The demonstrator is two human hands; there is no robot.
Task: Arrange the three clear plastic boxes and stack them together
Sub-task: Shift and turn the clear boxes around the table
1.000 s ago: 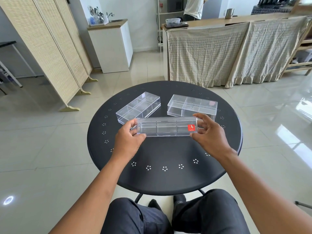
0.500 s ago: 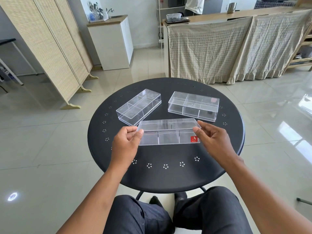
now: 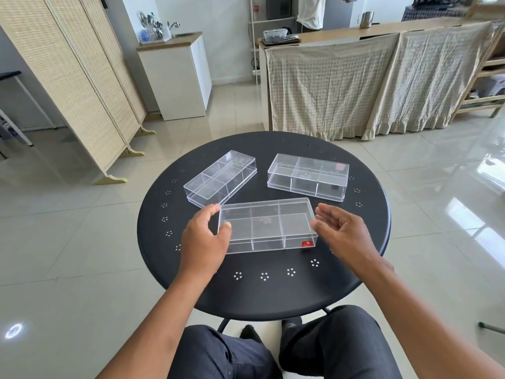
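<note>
Three clear plastic boxes with inner dividers lie apart on a round black table (image 3: pixel 262 294). The near box (image 3: pixel 269 224), with a red sticker on its front right corner, rests flat on the table. My left hand (image 3: pixel 203 242) is at its left end, index finger at the far corner and thumb on the top edge. My right hand (image 3: pixel 341 233) hovers at the right end with fingers spread, its thumb tip just at the box's edge. A second box (image 3: pixel 220 177) lies angled at the back left. The third box (image 3: pixel 308 176) lies at the back right.
My knees in dark trousers (image 3: pixel 314 348) are under the table's near edge. Beyond the table stand a folding wicker screen (image 3: pixel 71 77) on the left, a white cabinet (image 3: pixel 177 77), and a counter draped with checked cloth (image 3: pixel 369 86). A person (image 3: pixel 311 9) stands far behind.
The near box was held up on edge between both hands; it has been tipped flat and set down on the table. My right hand has opened off its end.
</note>
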